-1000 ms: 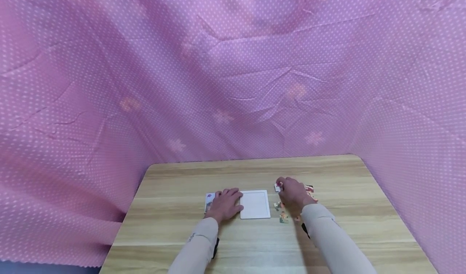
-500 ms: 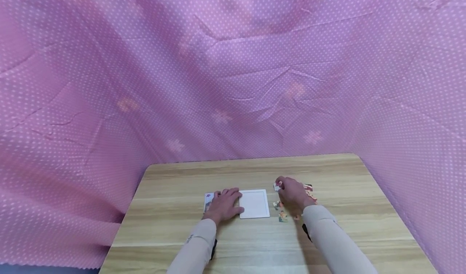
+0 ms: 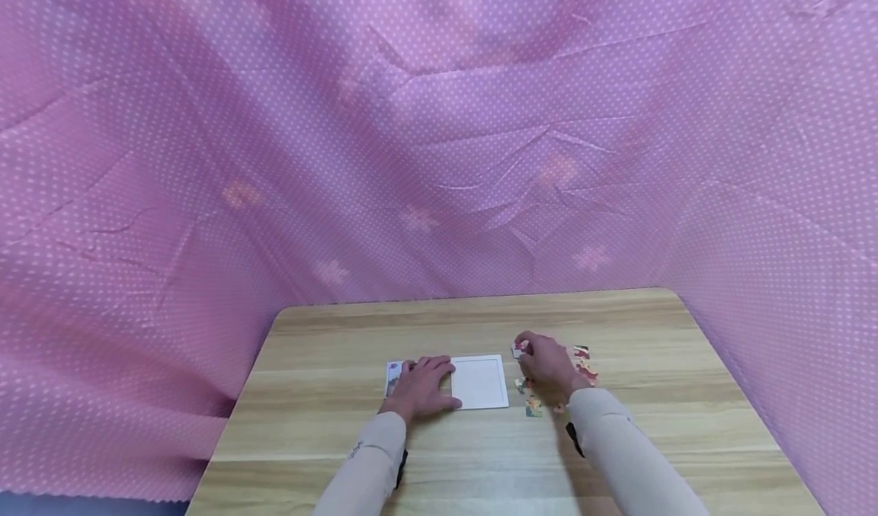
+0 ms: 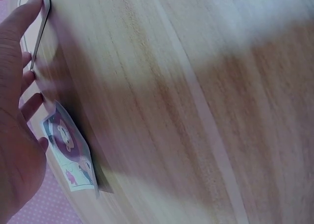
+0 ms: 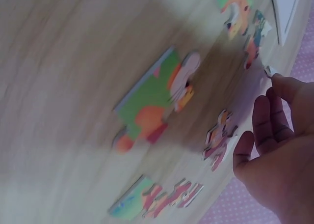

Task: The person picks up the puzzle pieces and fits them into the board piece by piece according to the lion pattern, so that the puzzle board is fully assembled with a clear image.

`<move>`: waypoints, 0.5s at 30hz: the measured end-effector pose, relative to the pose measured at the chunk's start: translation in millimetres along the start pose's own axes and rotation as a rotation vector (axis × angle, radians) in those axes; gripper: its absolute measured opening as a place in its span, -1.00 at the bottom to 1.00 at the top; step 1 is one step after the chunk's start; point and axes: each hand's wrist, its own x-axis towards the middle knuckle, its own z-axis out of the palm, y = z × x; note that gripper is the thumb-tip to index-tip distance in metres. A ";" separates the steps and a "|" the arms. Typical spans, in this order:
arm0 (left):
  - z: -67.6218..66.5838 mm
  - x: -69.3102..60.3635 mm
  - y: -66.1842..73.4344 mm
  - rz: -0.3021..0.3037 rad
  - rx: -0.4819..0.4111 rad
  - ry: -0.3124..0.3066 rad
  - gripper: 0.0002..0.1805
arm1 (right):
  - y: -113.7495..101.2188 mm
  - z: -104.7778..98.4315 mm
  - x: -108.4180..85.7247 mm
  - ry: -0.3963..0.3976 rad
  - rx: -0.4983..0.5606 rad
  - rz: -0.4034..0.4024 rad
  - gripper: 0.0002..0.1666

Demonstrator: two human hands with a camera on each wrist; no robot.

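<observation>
A white puzzle tray (image 3: 479, 383) lies flat on the table. My left hand (image 3: 420, 388) rests at its left edge, fingers spread and thumb on the near corner. Partly under that hand is a picture card (image 3: 392, 373); in the left wrist view the card (image 4: 68, 153) shows a cartoon bear. Just right of the tray, my right hand (image 3: 549, 361) pinches a small jigsaw piece (image 3: 517, 352) between thumb and fingertips. Only a pale corner of this jigsaw piece (image 5: 269, 70) shows in the right wrist view.
Loose jigsaw pieces lie around the right hand: a green-and-orange piece (image 3: 533, 406), one nearer the tray (image 3: 520, 385), and several red ones (image 3: 585, 371) to the right. A pink dotted curtain (image 3: 439, 158) surrounds the wooden table (image 3: 329, 424).
My right hand has shifted slightly left with the jigsaw piece, uncovering a little more of the red pieces. The left hand stays at the tray's edge.
</observation>
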 end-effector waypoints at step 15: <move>-4.5 -9.0 11.9 -0.017 -0.007 -0.012 -0.12 | -5.1 12.6 3.9 0.025 0.128 -0.012 -0.63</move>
